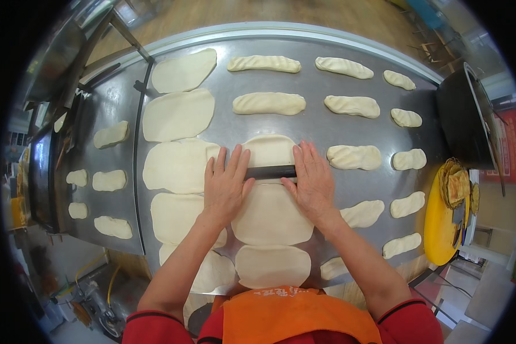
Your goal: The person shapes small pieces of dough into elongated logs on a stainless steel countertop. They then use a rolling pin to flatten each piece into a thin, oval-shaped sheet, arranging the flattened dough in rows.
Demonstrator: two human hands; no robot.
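Observation:
A dark rolling pin (270, 172) lies crosswise on a flattened piece of dough (270, 149) in front of me. Over the pin's left end rests my left hand (228, 185), palm down with its fingers stretched forward. My right hand (314, 185) covers the other end in the same way, so both pin ends are hidden. Just nearer to me is another dough sheet (273, 219), with one more flat sheet (273, 264) by my orange apron. To the left, a column of rolled-out sheets (174, 165) runs from far to near, partly behind my left hand and forearm.
Thick dough strips (268, 103) and shorter dough pieces (353, 157) sit in rows on the steel table (309, 129). Several more pieces (109, 180) lie left of a raised seam. At the right edge stand a dark pot (460, 116) and a yellow round board (436, 232) bearing browned flatbread (459, 186).

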